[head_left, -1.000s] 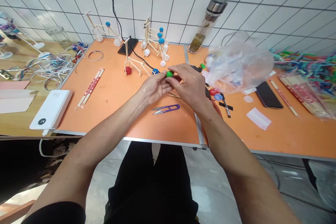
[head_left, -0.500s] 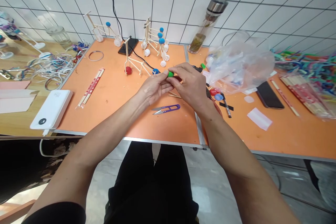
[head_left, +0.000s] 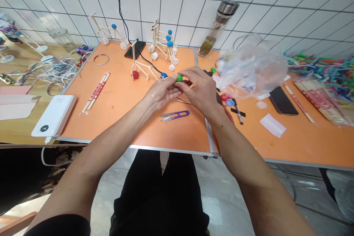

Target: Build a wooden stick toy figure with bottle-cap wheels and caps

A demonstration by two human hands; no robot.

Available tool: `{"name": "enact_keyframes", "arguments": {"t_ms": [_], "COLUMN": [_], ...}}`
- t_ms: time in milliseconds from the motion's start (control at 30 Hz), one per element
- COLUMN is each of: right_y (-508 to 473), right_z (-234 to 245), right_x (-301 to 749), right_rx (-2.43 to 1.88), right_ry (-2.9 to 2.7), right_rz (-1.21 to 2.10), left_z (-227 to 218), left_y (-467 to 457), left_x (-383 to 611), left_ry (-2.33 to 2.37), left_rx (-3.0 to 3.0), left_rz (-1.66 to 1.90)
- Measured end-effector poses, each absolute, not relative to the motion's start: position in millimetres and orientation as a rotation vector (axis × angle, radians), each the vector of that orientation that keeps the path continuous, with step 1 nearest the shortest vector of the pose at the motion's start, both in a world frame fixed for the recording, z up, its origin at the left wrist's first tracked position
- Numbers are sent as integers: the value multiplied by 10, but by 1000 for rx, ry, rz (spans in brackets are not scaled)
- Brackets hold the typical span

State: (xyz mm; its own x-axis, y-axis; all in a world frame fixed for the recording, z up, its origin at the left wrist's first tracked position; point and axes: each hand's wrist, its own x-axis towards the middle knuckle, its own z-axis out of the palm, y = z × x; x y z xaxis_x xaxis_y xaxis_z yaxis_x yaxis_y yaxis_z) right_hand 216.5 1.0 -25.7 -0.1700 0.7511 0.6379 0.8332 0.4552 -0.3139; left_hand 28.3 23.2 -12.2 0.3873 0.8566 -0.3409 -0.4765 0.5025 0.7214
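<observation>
A small green bottle cap is pinched at the fingertips of my left hand and my right hand, over the middle of the orange table. My left palm faces up, its lower fingers curling under my right fingers. Just beyond my left fingertips stands a stick-built frame with a red cap and a blue cap on it. Purple thread snips lie on the table below my hands. Thin sticks show partly under my right hand.
More stick models with cap wheels stand near the tiled wall, beside a black phone. Wrapped chopsticks and a white power bank lie left. Rightward are a tea bottle, a plastic bag and another phone.
The green cap has turned slightly between my fingertips, showing more of its side. Both hands stay in nearly the same place.
</observation>
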Motion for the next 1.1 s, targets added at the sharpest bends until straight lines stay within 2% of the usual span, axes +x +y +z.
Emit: {"name": "enact_keyframes", "arguments": {"t_ms": [1100], "right_y": [-12], "right_z": [-243], "right_x": [2116], "right_rx": [-1346], "right_ry": [-1979], "right_rz": [-113], "left_z": [-152], "left_y": [228], "left_x": [242], "left_ry": [844], "left_rx": [763], "left_rz": [900]}}
